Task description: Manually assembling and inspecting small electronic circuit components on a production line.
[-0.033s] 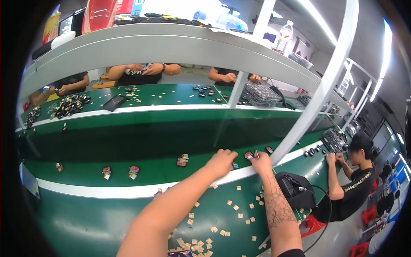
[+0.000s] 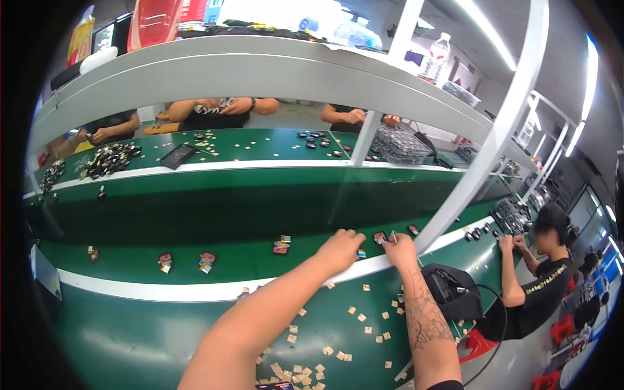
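My left hand reaches over the white rail to the green belt, fingers curled down together. At its fingertips shows the blue and pale end of a small electronic part; the rest is hidden under the hand. My right hand, at the end of a tattooed forearm, is closed in a pinch with a thin pale sliver at its fingertips, too small to name. Just left of those fingertips lies a red-and-black module. Another dark module lies farther right, beside the post.
Similar modules lie spaced leftward along the belt. The white rail borders the near bench, where small tan squares are scattered. A slanting white post and a black case stand right. A co-worker sits beyond.
The whole scene sits slightly farther right and lower in the picture. Both hands keep nearly the same place and pose beside the same parts.
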The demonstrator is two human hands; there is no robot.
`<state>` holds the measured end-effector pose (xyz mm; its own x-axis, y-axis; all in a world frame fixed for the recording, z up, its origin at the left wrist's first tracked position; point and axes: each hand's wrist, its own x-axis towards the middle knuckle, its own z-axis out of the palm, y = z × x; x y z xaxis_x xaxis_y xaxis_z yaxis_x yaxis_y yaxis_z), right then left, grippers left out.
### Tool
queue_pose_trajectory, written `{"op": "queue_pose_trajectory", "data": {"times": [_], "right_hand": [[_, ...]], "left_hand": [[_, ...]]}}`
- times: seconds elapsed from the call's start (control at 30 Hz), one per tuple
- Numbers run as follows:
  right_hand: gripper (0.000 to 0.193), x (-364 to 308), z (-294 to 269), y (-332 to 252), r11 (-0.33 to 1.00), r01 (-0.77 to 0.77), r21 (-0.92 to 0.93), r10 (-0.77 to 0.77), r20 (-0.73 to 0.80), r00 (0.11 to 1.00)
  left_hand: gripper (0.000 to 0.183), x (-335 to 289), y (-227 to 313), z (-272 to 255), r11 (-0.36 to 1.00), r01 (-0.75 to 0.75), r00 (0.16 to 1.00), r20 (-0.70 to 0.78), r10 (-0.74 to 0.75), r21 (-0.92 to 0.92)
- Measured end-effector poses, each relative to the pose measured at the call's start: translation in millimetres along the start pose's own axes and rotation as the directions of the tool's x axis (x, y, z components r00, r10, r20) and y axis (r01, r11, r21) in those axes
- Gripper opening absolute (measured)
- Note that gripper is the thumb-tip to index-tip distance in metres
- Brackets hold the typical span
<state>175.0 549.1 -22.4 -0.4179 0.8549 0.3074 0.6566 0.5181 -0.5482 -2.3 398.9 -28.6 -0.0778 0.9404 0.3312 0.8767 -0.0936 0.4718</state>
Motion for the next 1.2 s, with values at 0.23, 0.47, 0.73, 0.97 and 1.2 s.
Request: {"op": "queue_pose_trajectory", "data": {"times": [0.23,0.47,0.73,0.97,1.2], "right_hand": [[0.028,-51,-15,-101,0.902,0.316,0.294,-0.377,0.183,0.908],[0.061,-61,39,-164,0.737,0.601,0.309,-0.675,0.346,0.651],[0.038,-67,60,-203,0.780,0.577,0.240,-0.597,0.561,0.573],[0.047,-170,36,-272,0.555,0.716,0.423,-0.768,0.590,0.247],[0.044,-197,20,-278,0.502,0.789,0.355,-0.794,0.551,0.258]], "left_hand": [[0.054,-92,31,-102,0.983,-0.125,0.991,0.055,0.118,0.134],[0.053,-269,30,-198,0.978,0.139,0.989,0.034,-0.146,0.156],[0.049,-359,40,-184,0.907,0.390,0.919,-0.124,-0.374,0.160],[0.059,-373,33,-197,0.912,0.410,0.909,-0.086,-0.407,0.025],[0.060,-380,36,-204,0.930,0.367,0.930,0.018,-0.367,-0.012]]}}
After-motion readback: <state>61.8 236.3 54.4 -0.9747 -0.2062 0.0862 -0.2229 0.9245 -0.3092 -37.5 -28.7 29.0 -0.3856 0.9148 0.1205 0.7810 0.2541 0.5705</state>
